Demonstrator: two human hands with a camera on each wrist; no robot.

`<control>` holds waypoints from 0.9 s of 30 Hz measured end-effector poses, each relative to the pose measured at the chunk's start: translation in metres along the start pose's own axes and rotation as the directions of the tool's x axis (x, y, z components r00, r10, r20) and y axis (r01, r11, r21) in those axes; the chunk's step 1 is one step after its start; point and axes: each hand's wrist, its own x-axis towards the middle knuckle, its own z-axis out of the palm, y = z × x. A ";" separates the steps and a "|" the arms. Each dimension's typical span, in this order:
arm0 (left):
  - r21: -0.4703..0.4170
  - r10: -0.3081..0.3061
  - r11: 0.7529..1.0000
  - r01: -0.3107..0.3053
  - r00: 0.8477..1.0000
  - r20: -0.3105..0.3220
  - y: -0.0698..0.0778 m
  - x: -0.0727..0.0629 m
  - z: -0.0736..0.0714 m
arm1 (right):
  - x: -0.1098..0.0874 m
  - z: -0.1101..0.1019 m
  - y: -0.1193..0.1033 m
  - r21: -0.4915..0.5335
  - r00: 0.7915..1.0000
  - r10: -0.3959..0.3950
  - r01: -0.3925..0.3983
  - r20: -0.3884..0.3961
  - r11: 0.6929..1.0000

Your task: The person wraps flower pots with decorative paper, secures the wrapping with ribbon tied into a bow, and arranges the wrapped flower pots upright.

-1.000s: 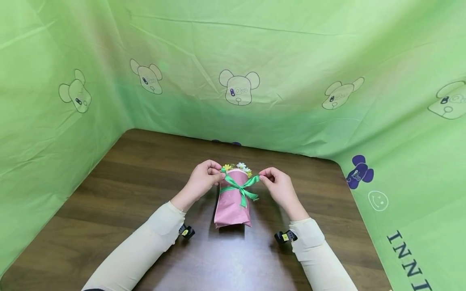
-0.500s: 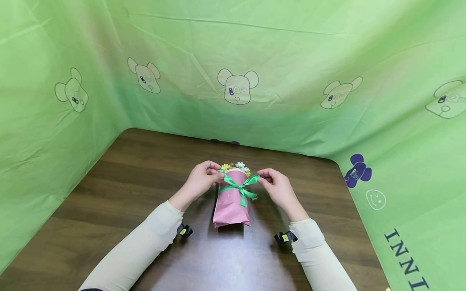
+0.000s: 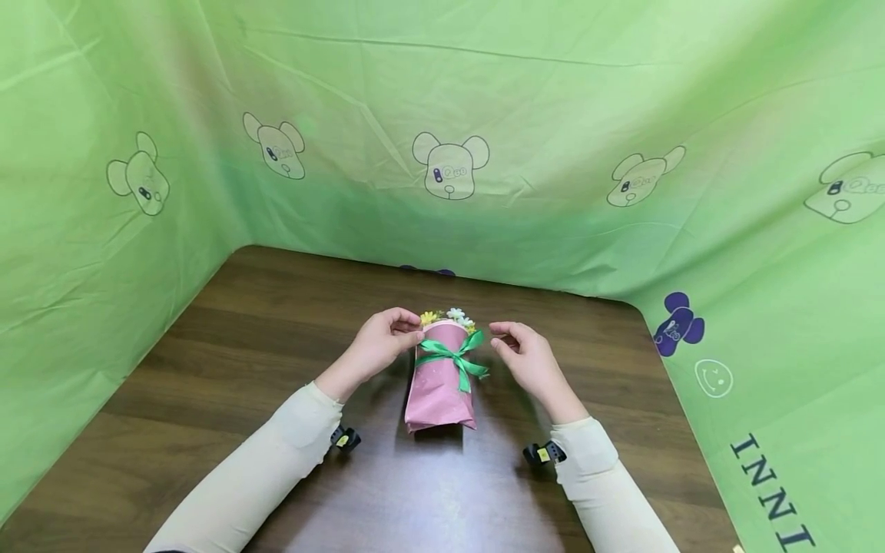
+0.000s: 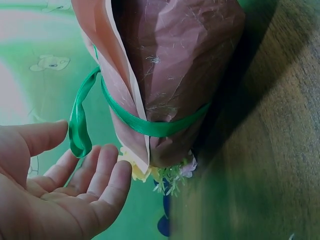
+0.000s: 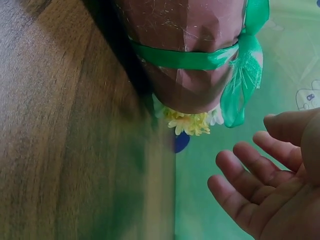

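A small bouquet in pink wrapping paper [image 3: 440, 403] lies on the table, its yellow and white flowers [image 3: 456, 315] showing past the far rim. Round its middle runs a green ribbon [image 3: 452, 355] tied in a bow. My left hand [image 3: 380, 340] is at the bouquet's upper left, fingers relaxed and parted from the thumb; in the left wrist view a ribbon loop [image 4: 80, 137] hangs between them, not pinched. On the other side my right hand [image 3: 528, 357] stays a little apart from the bow, its fingers [image 5: 245, 175] loosely bent and holding nothing.
The brown wooden table [image 3: 207, 399] is bounded at the back and sides by a green cloth [image 3: 332, 207] printed with bear heads. A small black wrist camera [image 3: 542, 453] sits at the right wrist, another black camera [image 3: 346, 438] at the left.
Both hands have let go of the green bow loops, which were pinched and stretched apart before. The loops have drawn back towards the knot; the bouquet and the hands stay nearly in place.
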 end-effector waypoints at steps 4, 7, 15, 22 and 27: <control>0.071 0.032 0.997 -0.033 0.999 0.020 0.001 -0.002 -0.002 | 0.000 -0.001 -0.001 -0.014 1.000 -0.005 0.005 0.008 1.000; 0.111 0.053 0.992 -0.056 0.998 0.031 0.000 -0.003 -0.003 | -0.001 -0.002 -0.002 -0.022 1.000 -0.019 0.020 0.011 1.000; 0.193 0.075 0.977 -0.086 0.995 0.062 -0.007 -0.003 -0.005 | -0.008 -0.008 -0.006 -0.130 0.994 -0.111 0.111 0.009 0.985; 0.317 0.148 0.931 -0.179 0.982 0.118 -0.012 -0.006 -0.012 | -0.015 -0.014 -0.005 -0.275 0.986 -0.165 0.166 0.029 0.947; 0.445 0.219 0.850 -0.283 0.957 0.190 -0.013 -0.009 -0.017 | -0.019 -0.016 -0.003 -0.332 0.970 -0.238 0.242 0.054 0.912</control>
